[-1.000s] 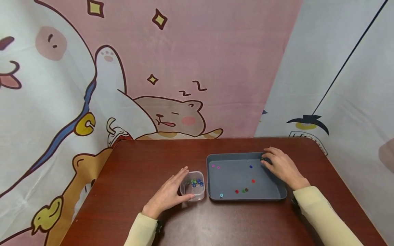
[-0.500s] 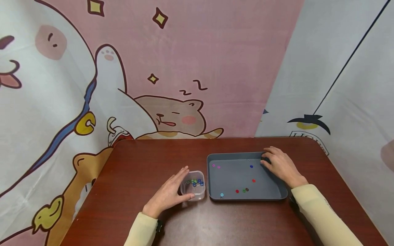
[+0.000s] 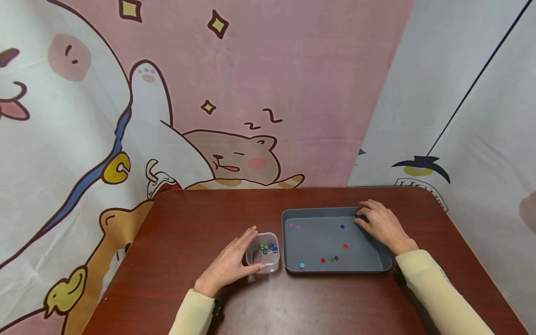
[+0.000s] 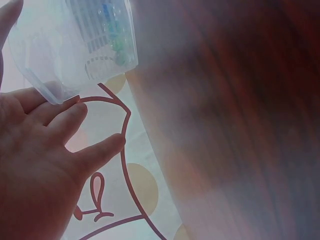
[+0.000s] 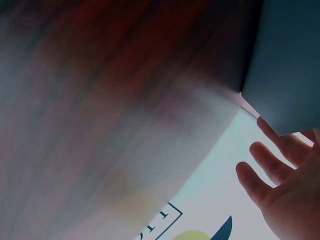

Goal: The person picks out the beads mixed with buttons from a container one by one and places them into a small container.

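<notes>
My left hand [image 3: 228,266] holds a small clear plastic box [image 3: 274,266], with fingers along its far left side and thumb at its near side. Several blue and green beads [image 3: 265,247] lie inside the box. To its right sits a shallow grey tray [image 3: 318,239]. At the tray's far right corner, my right hand [image 3: 383,228] grips the rim, its thumb inside and other fingers beyond the wall. The right wrist view shows several fingers [image 5: 267,165] outside the corner; the thumb is hidden there. A dark spot shows between thumb and fingers, too small to identify.
Scattered in the tray are two magenta rings [image 3: 294,226], a blue bead [image 3: 342,226], two red ones, a green bead [image 3: 332,259] beside a dark one, and a light blue ring [image 3: 302,265]. The brown wooden table [image 3: 201,209] ends at a printed cloth [image 3: 326,93].
</notes>
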Demonstrator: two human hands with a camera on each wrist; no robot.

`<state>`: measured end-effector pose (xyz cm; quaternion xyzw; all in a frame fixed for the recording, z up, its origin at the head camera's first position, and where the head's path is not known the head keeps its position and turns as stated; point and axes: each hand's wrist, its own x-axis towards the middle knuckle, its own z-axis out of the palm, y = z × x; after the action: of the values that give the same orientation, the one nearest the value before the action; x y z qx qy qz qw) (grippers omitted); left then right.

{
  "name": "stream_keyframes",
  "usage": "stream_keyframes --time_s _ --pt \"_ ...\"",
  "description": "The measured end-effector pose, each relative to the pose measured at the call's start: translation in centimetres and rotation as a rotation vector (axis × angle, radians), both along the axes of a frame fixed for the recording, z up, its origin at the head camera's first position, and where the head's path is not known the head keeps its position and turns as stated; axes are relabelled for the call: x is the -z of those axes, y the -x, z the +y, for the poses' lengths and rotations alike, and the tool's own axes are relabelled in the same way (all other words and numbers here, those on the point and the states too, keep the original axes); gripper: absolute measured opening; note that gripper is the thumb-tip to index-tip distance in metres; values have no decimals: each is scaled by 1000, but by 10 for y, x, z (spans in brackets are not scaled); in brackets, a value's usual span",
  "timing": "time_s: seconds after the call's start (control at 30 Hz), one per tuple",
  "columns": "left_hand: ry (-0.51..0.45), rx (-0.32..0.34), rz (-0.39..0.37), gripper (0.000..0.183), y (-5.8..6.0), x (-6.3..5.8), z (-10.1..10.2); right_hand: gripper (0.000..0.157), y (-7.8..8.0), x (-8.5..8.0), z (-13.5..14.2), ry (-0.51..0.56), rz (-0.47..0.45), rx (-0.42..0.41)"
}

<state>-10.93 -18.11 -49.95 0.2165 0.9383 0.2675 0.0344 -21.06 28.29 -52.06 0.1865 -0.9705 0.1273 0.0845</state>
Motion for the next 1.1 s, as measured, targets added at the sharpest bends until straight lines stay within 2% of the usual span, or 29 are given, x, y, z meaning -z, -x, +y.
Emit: stream_keyframes --time_s 0.27,0.77,1.1 --pt "6 2 -3 100 -1 0 -1 22 0 2 -1 -4 -36 -3" --pt "10 3 -2 100 0 0 0 17 0 -2 0 12 -22 -11" --pt "10 5 -6 100 -1 -1 0 16 -6 -9 -1 48 -1 -7"
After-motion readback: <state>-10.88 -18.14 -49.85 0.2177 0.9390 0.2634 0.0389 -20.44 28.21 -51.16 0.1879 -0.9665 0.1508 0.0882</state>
